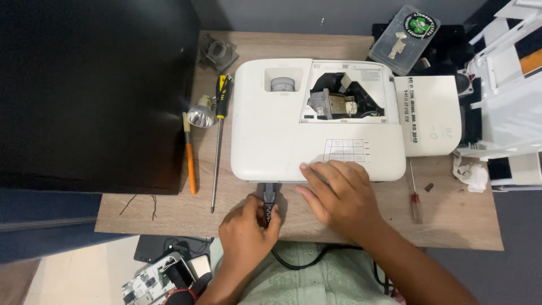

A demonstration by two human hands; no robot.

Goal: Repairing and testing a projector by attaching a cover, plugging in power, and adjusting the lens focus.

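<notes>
Black power plug (pixel 267 197) sits at the near edge of the white projector (pixel 282 135), right at its socket; cannot tell if it's fully seated. My left hand (pixel 247 234) is closed around the plug body, fingers (pixel 275 221) wrapped on it, cable (pixel 299 261) trailing off the desk toward my lap. My right hand (pixel 339 195) lies flat, fingers spread and holding nothing, on the projector's near top edge just below the button pad (pixel 347 150), bracing the case.

Step, as I judge it: plug being worked at the socket while the case is steadied. A further move would call for a straight push or pull along the socket axis, right hand keeping the projector from sliding.

Lamp hatch is open on top, lamp housing (pixel 334 104) exposed; white hatch cover (pixel 429 116) lies beside it on the right. Left of the projector: yellow-black screwdriver (pixel 220 135), orange-handled tool (pixel 190 161), loose reflector bulb (pixel 201 116). Small red screwdriver (pixel 415 197) to the right, crumpled tissue (pixel 471 174) near it. All on a wooden desk (pixel 463 226).
</notes>
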